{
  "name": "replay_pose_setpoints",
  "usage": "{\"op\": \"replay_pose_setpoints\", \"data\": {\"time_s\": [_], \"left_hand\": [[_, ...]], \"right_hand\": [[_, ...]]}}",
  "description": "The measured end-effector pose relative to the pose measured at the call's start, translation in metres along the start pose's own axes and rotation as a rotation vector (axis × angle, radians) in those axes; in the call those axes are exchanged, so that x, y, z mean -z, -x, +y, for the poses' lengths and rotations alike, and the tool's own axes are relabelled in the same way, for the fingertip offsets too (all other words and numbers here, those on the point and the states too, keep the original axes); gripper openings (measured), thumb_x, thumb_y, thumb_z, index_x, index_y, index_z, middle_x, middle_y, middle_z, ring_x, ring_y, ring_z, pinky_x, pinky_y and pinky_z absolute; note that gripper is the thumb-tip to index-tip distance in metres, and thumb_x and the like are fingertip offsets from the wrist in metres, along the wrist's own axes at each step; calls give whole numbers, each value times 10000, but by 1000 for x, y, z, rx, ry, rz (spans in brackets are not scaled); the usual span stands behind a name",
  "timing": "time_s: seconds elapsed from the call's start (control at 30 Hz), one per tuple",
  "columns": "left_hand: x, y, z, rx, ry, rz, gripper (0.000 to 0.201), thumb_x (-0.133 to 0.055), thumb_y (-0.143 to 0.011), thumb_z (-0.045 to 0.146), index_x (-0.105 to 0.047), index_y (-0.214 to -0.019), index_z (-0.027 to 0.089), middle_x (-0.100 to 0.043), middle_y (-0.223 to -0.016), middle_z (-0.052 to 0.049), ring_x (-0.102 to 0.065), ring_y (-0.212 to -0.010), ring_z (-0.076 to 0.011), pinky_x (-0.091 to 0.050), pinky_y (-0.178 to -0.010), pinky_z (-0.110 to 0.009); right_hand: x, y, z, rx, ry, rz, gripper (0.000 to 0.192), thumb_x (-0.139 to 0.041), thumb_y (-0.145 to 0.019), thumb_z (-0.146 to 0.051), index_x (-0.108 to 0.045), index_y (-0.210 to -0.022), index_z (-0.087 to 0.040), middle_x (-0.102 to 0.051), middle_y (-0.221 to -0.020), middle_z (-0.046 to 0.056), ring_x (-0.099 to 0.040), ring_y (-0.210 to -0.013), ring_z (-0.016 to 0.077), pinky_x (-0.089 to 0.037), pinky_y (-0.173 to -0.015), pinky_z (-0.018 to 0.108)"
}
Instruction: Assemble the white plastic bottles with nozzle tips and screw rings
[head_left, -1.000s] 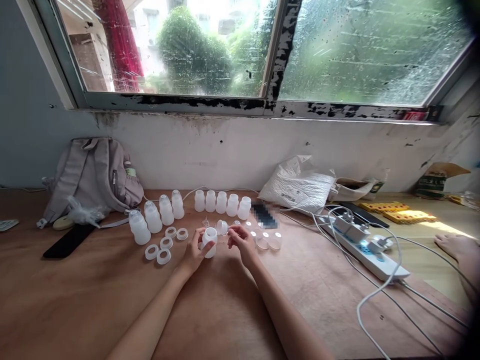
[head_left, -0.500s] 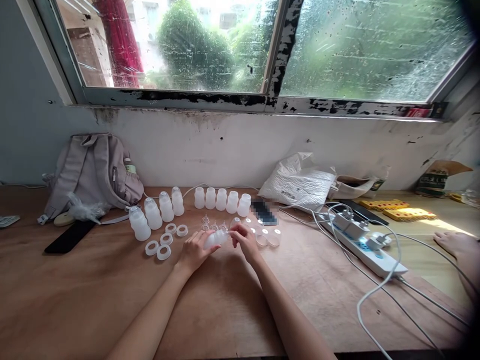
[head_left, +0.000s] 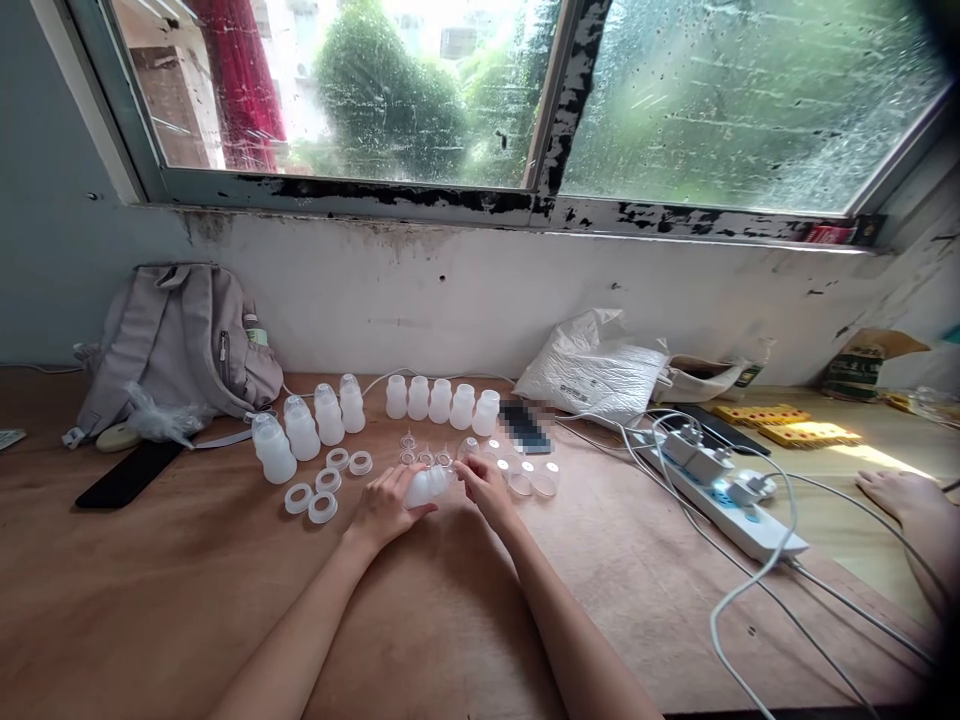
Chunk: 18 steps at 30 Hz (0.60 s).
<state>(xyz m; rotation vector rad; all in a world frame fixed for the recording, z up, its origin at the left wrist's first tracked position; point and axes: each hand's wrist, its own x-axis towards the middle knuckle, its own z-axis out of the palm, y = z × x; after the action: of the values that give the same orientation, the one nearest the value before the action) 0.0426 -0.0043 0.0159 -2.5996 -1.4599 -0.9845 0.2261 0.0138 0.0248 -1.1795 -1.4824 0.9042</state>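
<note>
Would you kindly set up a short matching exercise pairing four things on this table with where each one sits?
Things:
1. backpack
2. power strip
3. black phone
4. white bottle

Places:
A. tilted in the left hand
B. flat on the table in front of the backpack
C. against the wall, far left
D. right of the hands, with chargers plugged in

Pairs: 1-C, 2-D, 3-B, 4-A

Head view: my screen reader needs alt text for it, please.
Two bare hands, left hand and right hand, hold a small white bottle tilted over a wooden table. More bottles, rings, a backpack and a power strip lie around, below a window.
</note>
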Motion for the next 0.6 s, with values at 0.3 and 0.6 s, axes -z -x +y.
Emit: {"op": "replay_pose_setpoints", "data": {"time_s": [0.3, 0.6], "left_hand": [[-5, 2, 1, 59, -35, 74, 488, -541, -706, 488, -449, -1103, 220, -599, -934, -54, -565, -819, -204, -442, -691, -295], [-6, 2, 2, 41, -102, 171, 467, -540, -698, 502, -514, -1069, 220, -553, -917, -66, -540, -833, -206, -414, -744, -324]], "right_hand": [[-6, 3, -5, -33, -108, 16, 317, -527, -712, -494, -418, -686, -198, -426, -531, -68, -395, -342, 57, -308, -304, 186], [-10, 5, -5, -192, -201, -122, 340, -591, -665, -462, -501, -835, -182, -540, -713, 6, -579, -553, 137, -452, -379, 221]]}}
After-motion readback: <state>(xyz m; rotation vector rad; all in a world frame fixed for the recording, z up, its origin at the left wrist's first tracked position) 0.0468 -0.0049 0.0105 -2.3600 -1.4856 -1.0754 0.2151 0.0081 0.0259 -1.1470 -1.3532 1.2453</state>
